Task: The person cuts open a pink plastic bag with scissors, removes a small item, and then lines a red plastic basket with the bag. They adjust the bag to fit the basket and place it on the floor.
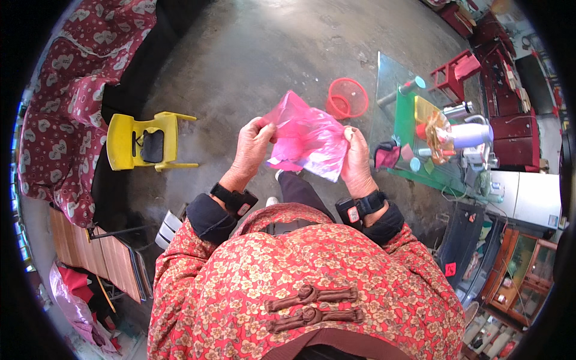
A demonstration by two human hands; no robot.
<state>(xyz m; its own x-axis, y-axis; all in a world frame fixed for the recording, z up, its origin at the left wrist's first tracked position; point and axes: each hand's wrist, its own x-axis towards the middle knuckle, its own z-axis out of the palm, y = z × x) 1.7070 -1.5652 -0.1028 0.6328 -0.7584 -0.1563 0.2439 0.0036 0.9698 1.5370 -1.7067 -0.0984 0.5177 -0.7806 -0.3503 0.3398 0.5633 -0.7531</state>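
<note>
2 hands are working 1 thing: a thin pink plastic bag (309, 137), held in the air in front of the person's chest, above the concrete floor (252, 54), not resting on anything.

Left hand (252, 147) is pinching the bag's left upper edge, thumb and fingertips closed on the film. Right hand (355, 157) is gripping the right edge, fingers curled around a gathered fold. Film is hanging slack and crumpled between them.

Handling judgement: very light, fully limp, no stiffness, so it is taking whatever shape the grip gives it. Film looks slick and semi-transparent; layers are likely clinging together, so pinching at the rim and rubbing is probably the way to separate them. Tear risk if both hands are pulling hard in opposite directions. Best hold: the open rim or corners, not the middle.

Nearby: red basket (348, 98) on the floor beyond the bag, glass table (390, 72) to the right, yellow plastic chair (141, 142) lying to the left.
</note>
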